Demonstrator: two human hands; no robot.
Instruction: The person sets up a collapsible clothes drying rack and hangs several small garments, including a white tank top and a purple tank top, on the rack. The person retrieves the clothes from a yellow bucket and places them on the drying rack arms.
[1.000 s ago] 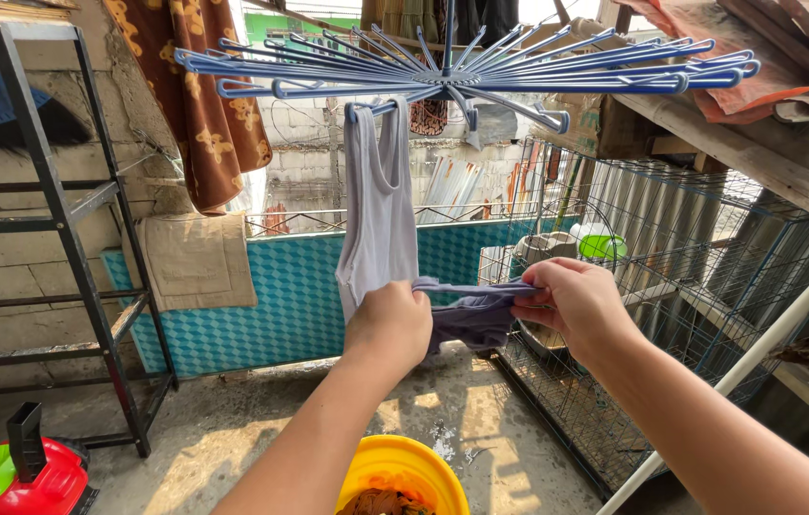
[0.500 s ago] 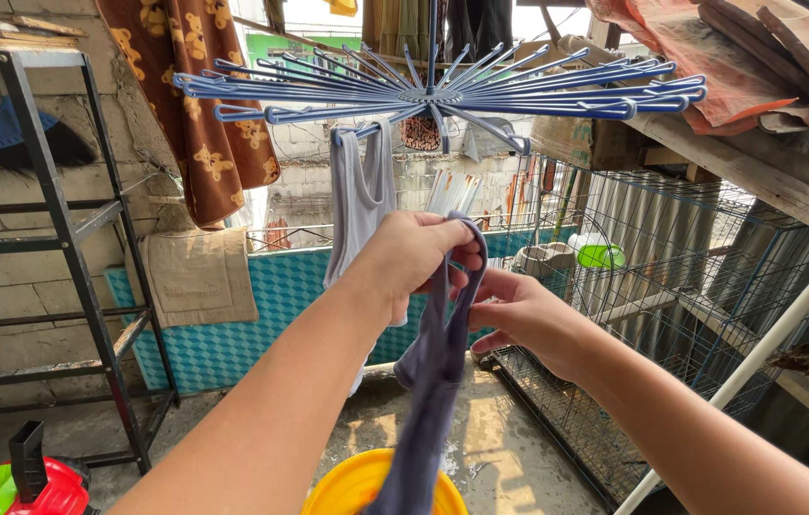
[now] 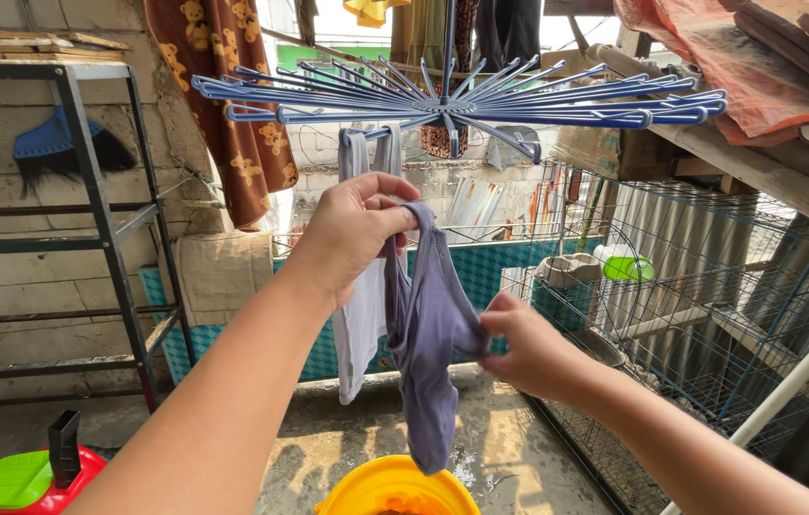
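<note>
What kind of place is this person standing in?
Probably a home's outdoor laundry yard. A blue umbrella-style drying rack hangs overhead with a pale vest on it, both hands hold a damp purple garment, and a yellow tub sits on wet concrete below.

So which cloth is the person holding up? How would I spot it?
Find the blue round drying rack overhead. Below it the left hand and right hand hold a purple-grey garment. It is darker than the pale tank top already hanging beside it.

Sunlit block wall (image 3: pixel 4 143), metal shelving (image 3: pixel 109 238)
</note>
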